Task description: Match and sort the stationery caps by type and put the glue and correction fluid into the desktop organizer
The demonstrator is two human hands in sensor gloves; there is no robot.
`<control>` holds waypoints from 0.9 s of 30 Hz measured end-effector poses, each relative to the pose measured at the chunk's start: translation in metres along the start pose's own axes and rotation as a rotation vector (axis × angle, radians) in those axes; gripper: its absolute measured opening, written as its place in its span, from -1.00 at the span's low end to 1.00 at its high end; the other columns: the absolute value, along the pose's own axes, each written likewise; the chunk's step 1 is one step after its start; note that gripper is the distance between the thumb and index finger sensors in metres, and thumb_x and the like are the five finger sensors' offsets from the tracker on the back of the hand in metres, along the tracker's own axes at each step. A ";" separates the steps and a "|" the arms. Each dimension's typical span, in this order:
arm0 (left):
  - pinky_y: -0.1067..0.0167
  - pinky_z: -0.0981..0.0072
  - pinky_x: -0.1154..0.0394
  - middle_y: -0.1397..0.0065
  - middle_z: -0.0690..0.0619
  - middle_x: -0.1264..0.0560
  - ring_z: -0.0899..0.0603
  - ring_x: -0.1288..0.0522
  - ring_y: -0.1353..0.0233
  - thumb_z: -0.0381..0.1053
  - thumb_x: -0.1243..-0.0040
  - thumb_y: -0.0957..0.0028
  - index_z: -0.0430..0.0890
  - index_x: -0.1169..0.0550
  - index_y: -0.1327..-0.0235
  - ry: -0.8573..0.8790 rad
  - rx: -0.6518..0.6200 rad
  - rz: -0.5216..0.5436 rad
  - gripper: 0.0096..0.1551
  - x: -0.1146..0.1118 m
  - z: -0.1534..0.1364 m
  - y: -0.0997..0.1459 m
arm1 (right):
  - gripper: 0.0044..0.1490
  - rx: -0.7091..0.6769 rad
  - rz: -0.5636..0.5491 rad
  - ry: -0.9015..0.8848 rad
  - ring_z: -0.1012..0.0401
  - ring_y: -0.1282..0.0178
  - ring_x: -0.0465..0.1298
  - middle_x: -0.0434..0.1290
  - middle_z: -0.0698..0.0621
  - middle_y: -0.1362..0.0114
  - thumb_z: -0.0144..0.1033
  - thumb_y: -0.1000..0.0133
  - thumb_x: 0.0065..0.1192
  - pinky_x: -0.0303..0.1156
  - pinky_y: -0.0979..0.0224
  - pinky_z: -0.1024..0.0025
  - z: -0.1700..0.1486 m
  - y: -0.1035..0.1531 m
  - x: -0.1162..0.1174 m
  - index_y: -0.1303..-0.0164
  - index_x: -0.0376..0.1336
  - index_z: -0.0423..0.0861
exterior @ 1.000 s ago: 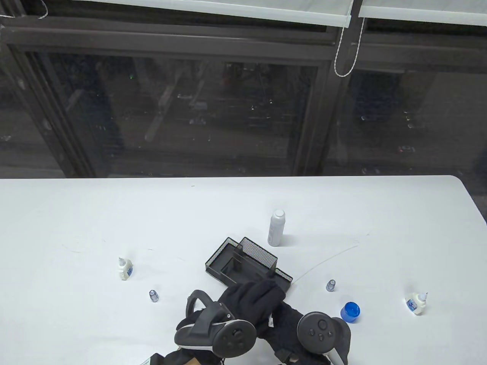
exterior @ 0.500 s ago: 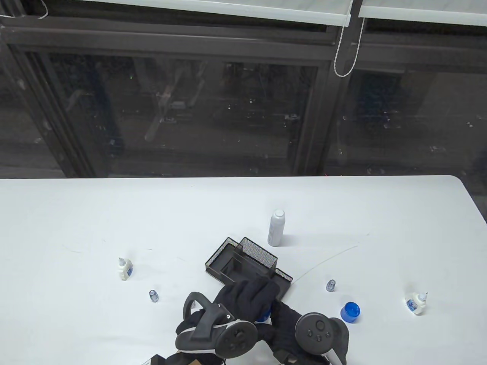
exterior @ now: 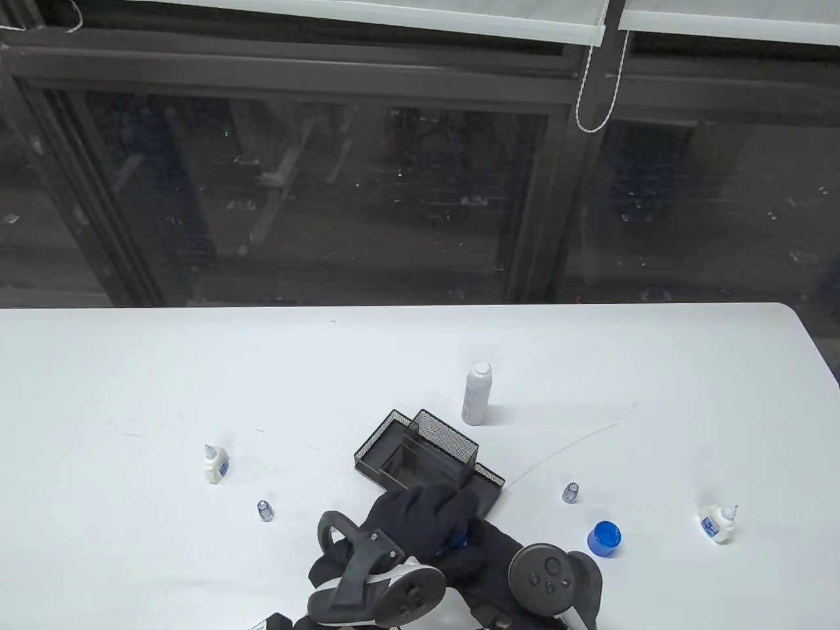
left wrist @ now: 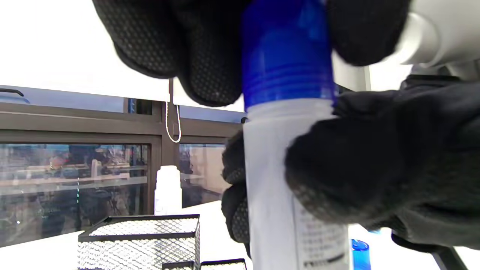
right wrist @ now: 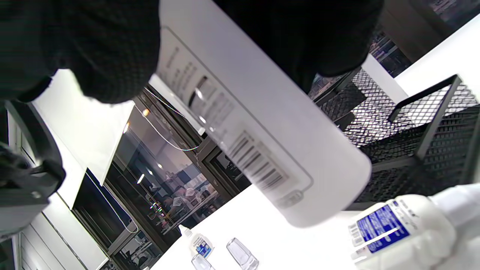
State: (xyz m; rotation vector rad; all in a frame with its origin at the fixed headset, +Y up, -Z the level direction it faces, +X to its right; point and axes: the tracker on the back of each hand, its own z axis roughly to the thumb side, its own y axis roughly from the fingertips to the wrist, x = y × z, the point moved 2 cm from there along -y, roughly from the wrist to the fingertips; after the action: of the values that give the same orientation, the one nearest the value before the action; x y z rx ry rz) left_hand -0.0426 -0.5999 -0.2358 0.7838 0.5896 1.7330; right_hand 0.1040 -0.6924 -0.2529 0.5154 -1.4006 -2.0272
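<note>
My two gloved hands meet near the table's front edge, just in front of the black mesh organizer [exterior: 420, 453]. My left hand [exterior: 453, 508] curls over a blue cap [left wrist: 287, 56] that sits on the neck of a white glue bottle [left wrist: 273, 195]. My right hand [exterior: 482, 554] grips that bottle's body [right wrist: 255, 123], which shows a barcode. In the table view only a bit of the blue cap [exterior: 459, 539] shows between the hands. A second white bottle [exterior: 478, 394] stands uncapped behind the organizer. A loose blue cap [exterior: 604, 538] lies to the right.
Small correction fluid bottles stand at the left [exterior: 215, 463] and far right [exterior: 718, 524]. A clear little cap [exterior: 264, 510] lies left of my hands, another [exterior: 571, 492] to the right. A small blue-labelled bottle [right wrist: 397, 232] lies close under my right wrist.
My left hand has drawn back a little from the organizer and curled tighter over the cap. The blue cap now peeks out between the hands.
</note>
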 end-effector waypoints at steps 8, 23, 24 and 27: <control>-0.35 -0.07 -0.53 -0.66 -0.12 -0.36 -0.11 -0.62 -0.41 0.53 -0.01 -0.08 -0.05 -0.19 -0.71 -0.038 0.088 0.032 0.05 -0.005 -0.001 0.002 | -0.04 0.006 -0.014 0.013 -0.02 -0.30 0.57 0.52 -0.08 -0.36 0.10 0.11 0.51 0.43 -0.40 -0.03 -0.002 0.000 -0.001 -0.41 0.22 -0.11; -0.29 -0.03 -0.56 -0.55 -0.07 -0.45 -0.07 -0.65 -0.28 0.37 -0.01 -0.24 0.01 -0.31 -0.60 0.109 0.092 -0.014 -0.25 -0.008 -0.006 0.000 | -0.04 0.003 -0.015 0.018 -0.02 -0.30 0.57 0.52 -0.08 -0.35 0.11 0.11 0.50 0.42 -0.40 -0.02 -0.001 0.000 -0.001 -0.41 0.23 -0.12; -0.35 -0.10 -0.52 -0.63 -0.10 -0.39 -0.14 -0.60 -0.41 0.27 -0.03 -0.27 0.01 -0.28 -0.64 0.135 0.061 -0.055 -0.28 -0.008 -0.005 0.000 | -0.04 0.003 -0.014 0.024 -0.02 -0.30 0.58 0.52 -0.08 -0.35 0.11 0.10 0.50 0.43 -0.40 -0.02 -0.001 0.000 -0.001 -0.41 0.23 -0.12; -0.45 -0.24 -0.42 -0.79 -0.17 -0.19 -0.28 -0.42 -0.68 0.06 -0.08 -0.30 -0.03 -0.12 -0.73 0.157 -0.021 -0.148 -0.23 -0.008 0.002 -0.001 | -0.04 0.005 -0.013 0.016 -0.02 -0.30 0.58 0.52 -0.09 -0.35 0.11 0.11 0.50 0.43 -0.40 -0.02 -0.002 0.000 0.000 -0.41 0.23 -0.12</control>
State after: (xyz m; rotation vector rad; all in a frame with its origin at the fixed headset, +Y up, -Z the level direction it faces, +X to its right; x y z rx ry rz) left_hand -0.0386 -0.6076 -0.2371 0.5785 0.7163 1.6707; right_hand 0.1052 -0.6939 -0.2542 0.5432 -1.3968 -2.0263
